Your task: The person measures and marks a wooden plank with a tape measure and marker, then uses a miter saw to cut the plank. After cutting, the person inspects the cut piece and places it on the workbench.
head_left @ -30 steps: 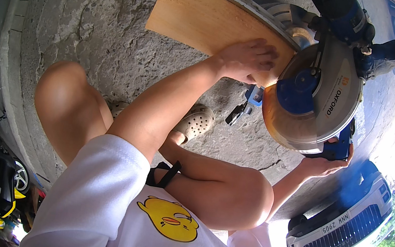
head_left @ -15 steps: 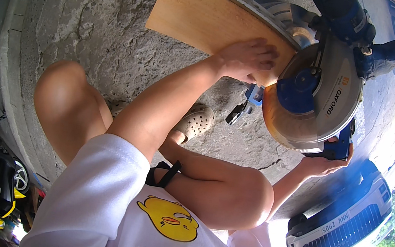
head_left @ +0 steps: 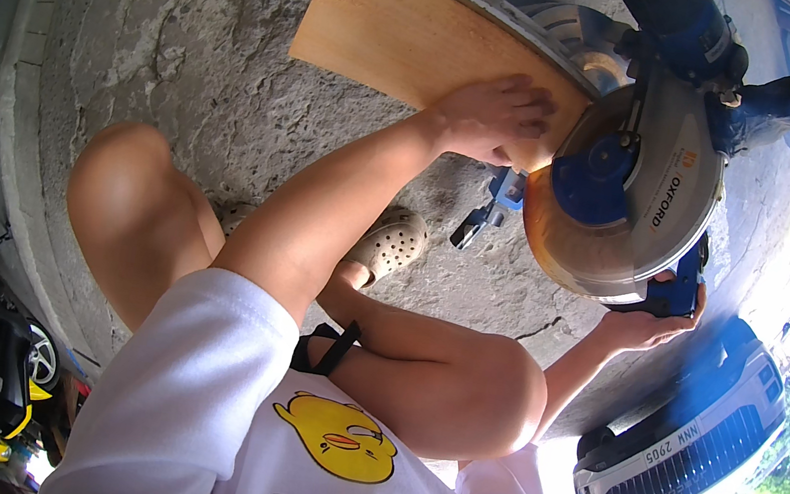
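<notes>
Resting on top of the wooden board (head_left: 415, 33) with the fingers of the left hand (head_left: 484, 118), slightly bent and a little apart, thumb near the board's near edge. Gripping the blue-black saw handle (head_left: 679, 290) with the fingers of the right hand (head_left: 651, 332), curled around it and partly hidden. Lying directly beneath the left fingers: that same board, set along the grey metal fence (head_left: 525, 38), reaching rightward to the miter saw (head_left: 678, 171), well apart from the right fingers, above the concrete floor (head_left: 228, 72).
</notes>
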`<state>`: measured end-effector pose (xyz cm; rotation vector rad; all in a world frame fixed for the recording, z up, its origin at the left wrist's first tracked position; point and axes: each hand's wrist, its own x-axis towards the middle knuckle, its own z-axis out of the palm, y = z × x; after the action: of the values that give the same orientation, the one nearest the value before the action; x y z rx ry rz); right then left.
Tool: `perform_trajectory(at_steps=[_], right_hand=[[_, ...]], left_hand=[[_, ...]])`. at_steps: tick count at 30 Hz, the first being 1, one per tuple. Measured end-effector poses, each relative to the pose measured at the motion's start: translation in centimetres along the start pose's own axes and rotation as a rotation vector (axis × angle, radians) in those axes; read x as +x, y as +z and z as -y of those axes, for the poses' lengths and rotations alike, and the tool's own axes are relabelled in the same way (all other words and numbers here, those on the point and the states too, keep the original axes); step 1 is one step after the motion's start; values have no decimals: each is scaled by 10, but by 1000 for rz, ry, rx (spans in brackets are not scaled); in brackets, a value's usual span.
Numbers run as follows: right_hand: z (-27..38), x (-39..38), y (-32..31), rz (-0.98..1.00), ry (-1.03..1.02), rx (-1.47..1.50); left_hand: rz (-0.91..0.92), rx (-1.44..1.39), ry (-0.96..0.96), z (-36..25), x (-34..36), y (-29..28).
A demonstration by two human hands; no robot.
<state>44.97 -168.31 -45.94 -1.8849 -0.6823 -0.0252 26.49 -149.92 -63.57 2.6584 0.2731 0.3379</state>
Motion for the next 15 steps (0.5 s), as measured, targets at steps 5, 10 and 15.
perform_trajectory(at_steps=[5,10,15], right_hand=[[9,3,0,5,49,11],[29,42,-7,152,168,122],[68,121,-10,247,366,127]], left_hand=[[3,5,25,2,0,-1],[15,6,9,3,-6,3],[9,-70,-9,1,1,9]])
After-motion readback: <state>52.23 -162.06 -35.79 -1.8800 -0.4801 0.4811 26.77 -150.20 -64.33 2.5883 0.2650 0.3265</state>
